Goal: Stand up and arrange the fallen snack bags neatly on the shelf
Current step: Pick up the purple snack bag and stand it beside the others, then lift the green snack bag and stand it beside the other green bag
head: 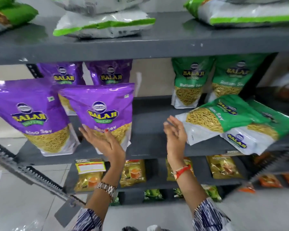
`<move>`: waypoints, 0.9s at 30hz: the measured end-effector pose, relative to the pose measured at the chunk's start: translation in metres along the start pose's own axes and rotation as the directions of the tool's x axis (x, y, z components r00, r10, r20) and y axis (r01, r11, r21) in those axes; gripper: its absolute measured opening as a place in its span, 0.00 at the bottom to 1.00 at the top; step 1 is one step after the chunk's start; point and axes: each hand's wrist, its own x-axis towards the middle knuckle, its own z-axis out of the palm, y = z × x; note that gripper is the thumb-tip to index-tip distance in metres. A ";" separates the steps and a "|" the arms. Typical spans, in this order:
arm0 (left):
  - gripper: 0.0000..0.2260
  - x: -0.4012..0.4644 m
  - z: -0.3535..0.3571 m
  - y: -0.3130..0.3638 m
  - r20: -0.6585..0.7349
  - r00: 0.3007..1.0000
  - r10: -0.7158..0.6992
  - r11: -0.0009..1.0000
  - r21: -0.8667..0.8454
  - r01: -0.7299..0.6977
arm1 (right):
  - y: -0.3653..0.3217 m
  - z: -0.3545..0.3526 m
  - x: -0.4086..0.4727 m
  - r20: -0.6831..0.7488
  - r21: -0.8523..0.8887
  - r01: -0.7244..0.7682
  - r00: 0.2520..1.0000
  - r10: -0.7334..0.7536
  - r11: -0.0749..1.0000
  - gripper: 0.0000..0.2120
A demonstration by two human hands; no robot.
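Note:
Purple Aloo Sev bags stand upright on the middle shelf (150, 124): one at the left (28, 114), one beside it (102, 110), two more behind (63, 74). My left hand (100, 139) is open, its fingers resting against the front of the second purple bag. Two green Ratlami Sev bags (188, 82) stand at the back right. In front of them a green bag (223, 115) lies fallen on its side over another fallen green bag (264, 130). My right hand (175, 132) is open, just left of the fallen bag's white bottom end, holding nothing.
White and green bags (105, 24) lie flat on the top shelf. Yellow packets (133, 170) stand on the lower shelf, green ones below that. A slotted metal upright (32, 174) slants across the lower left. The shelf's front edge runs at about wrist height.

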 end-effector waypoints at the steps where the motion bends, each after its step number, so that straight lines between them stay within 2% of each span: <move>1: 0.24 -0.015 0.010 0.002 0.019 0.998 0.068 0.997 0.032 -0.068 | -0.006 -0.016 0.007 -0.150 0.039 0.034 0.988 -0.028 0.999 0.10; 2: 0.24 -0.030 0.020 0.007 0.061 0.991 0.116 0.992 0.038 -0.119 | -0.011 -0.031 0.015 -0.279 0.068 0.048 0.960 -0.027 0.997 0.09; 4: 0.25 -0.057 0.042 0.017 0.171 0.959 0.227 0.971 0.035 -0.236 | -0.013 -0.058 0.028 -0.452 0.097 0.026 0.892 0.020 0.995 0.08; 6: 0.24 -0.078 0.072 0.028 0.333 0.876 0.348 0.932 -0.019 -0.363 | -0.013 -0.086 0.042 -0.557 0.088 -0.025 0.827 0.070 0.996 0.09; 7: 0.23 -0.084 0.088 0.033 0.432 0.827 0.360 0.927 -0.063 -0.370 | -0.008 -0.099 0.050 -0.586 0.084 -0.080 0.802 0.114 0.993 0.11; 9: 0.23 -0.087 0.124 0.043 0.648 0.724 0.236 0.967 -0.081 -0.243 | 0.003 -0.118 0.063 -0.590 0.124 -0.250 0.760 0.274 0.960 0.15; 11: 0.23 -0.086 0.165 0.053 0.790 0.612 0.044 0.995 0.019 -0.096 | 0.019 -0.137 0.075 -0.551 0.158 -0.344 0.747 0.372 0.926 0.18; 13: 0.19 -0.079 0.204 0.051 0.828 0.546 -0.128 0.979 0.193 -0.063 | 0.015 -0.140 0.078 -0.464 0.139 -0.399 0.782 0.416 0.906 0.15; 14: 0.16 -0.074 0.221 0.051 0.847 0.490 -0.208 0.953 0.289 -0.095 | 0.012 -0.141 0.078 -0.411 0.148 -0.429 0.793 0.450 0.891 0.13; 15: 0.15 -0.071 0.240 0.047 0.872 0.403 -0.276 0.923 0.358 -0.141 | 0.006 -0.140 0.077 -0.368 0.190 -0.441 0.796 0.480 0.877 0.10; 17: 0.16 -0.068 0.270 0.038 0.880 0.238 -0.411 0.889 0.444 -0.107 | -0.003 -0.140 0.074 -0.302 0.281 -0.449 0.798 0.522 0.848 0.04; 19: 0.16 -0.070 0.293 0.029 0.866 0.145 -0.478 0.867 0.492 -0.077 | -0.007 -0.142 0.072 -0.291 0.299 -0.416 0.817 0.497 0.859 0.03; 22: 0.16 -0.075 0.314 0.016 0.855 0.101 -0.508 0.851 0.517 -0.093 | -0.008 -0.150 0.078 -0.307 0.273 -0.397 0.827 0.471 0.876 0.12; 27: 0.20 -0.080 0.310 0.016 0.839 0.173 -0.516 0.854 0.518 0.039 | -0.015 -0.157 0.085 -0.293 0.311 -0.414 0.814 0.501 0.855 0.07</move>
